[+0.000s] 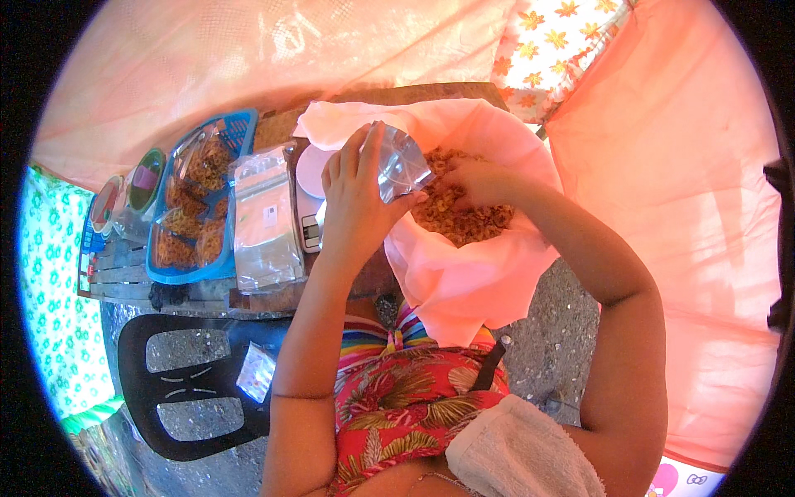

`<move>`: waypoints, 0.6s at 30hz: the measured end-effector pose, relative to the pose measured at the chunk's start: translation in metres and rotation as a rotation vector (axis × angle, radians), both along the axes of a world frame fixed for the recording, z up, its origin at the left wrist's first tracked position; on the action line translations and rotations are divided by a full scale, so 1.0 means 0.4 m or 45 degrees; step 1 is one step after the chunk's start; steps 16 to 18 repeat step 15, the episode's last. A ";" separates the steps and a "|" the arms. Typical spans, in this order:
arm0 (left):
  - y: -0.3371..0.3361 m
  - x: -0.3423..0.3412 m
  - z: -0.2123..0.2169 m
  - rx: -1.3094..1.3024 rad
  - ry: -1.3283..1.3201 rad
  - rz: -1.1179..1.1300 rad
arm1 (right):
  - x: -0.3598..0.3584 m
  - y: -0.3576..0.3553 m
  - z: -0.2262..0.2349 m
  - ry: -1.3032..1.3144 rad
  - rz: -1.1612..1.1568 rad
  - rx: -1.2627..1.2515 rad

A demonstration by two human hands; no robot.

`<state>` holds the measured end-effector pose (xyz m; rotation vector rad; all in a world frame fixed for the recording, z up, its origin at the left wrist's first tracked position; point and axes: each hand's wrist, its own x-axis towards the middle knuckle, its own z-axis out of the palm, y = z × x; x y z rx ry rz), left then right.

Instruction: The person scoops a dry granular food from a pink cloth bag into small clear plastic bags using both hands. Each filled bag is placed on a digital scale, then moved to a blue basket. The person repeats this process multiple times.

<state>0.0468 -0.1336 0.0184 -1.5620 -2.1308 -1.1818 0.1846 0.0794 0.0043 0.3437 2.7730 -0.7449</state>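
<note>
While the left hand [358, 195] grips a small clear pouch [399, 170], glossy and tilted over the pink-lined tub [472, 282], the right hand [476, 184] curls into the fried snacks [464, 219] inside it.

Orange-brown snack [464, 217] in pink liner [472, 282]; blue basket [236, 124].

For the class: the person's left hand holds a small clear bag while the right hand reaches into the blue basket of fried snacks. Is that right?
Not quite. In the head view the right hand reaches into the pink-lined container of fried snacks, not the blue basket. The left hand does hold the small clear bag.
</note>
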 end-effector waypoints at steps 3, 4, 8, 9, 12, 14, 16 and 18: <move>-0.008 -0.002 -0.003 0.002 -0.013 0.020 | 0.015 0.078 0.039 -0.039 -0.180 0.143; -0.009 -0.004 -0.002 0.004 -0.004 0.028 | 0.027 0.105 0.069 -0.058 -0.114 0.126; -0.005 -0.004 0.002 0.011 0.004 0.037 | 0.004 0.107 0.120 -0.070 -0.333 0.205; -0.003 -0.003 0.003 -0.003 -0.003 0.038 | -0.006 0.093 0.117 -0.044 -0.281 0.332; 0.000 -0.001 0.008 0.001 -0.006 0.033 | -0.034 0.063 0.082 0.052 -0.156 0.569; -0.008 0.000 0.010 0.006 -0.008 0.033 | -0.072 0.040 0.018 0.082 -0.103 0.569; -0.012 -0.002 0.010 -0.011 0.000 0.050 | -0.077 0.051 0.001 0.138 -0.080 0.543; -0.012 -0.002 0.010 -0.011 0.000 0.050 | -0.077 0.051 0.001 0.138 -0.080 0.543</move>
